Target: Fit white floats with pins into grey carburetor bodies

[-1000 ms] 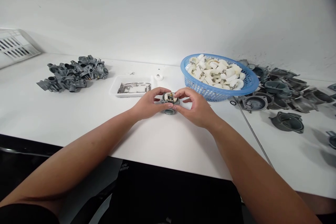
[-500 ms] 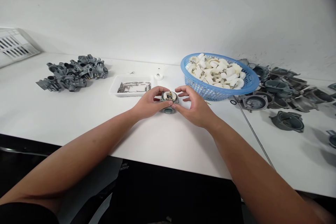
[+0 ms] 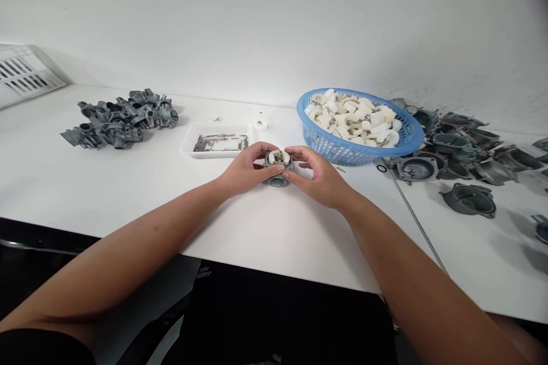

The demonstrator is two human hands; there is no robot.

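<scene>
A grey metal carburetor body (image 3: 278,181) rests on the white table between my hands, its open top showing a white float (image 3: 273,158) and a brass piece in the middle. My left hand (image 3: 248,170) grips it from the left, thumb along the near rim and fingers behind. On the other side my right hand (image 3: 314,174) closes around it, thumb tip at the near rim and index finger reaching the far edge. Both thumb tips nearly meet at the front. Any small pin under them is hidden.
A blue basket (image 3: 363,151) heaped with white floats stands behind my right hand. Left of centre lies a white tray (image 3: 186,145) of thin metal pins. Carburetor bodies (image 3: 124,117) are piled at left, metal bowls (image 3: 458,142) at right. A black ring (image 3: 382,169) lies nearby.
My right hand's raised fingers have come down and closed onto the carburetor body's far right side. The left hand keeps its grip. The view has shifted slightly.
</scene>
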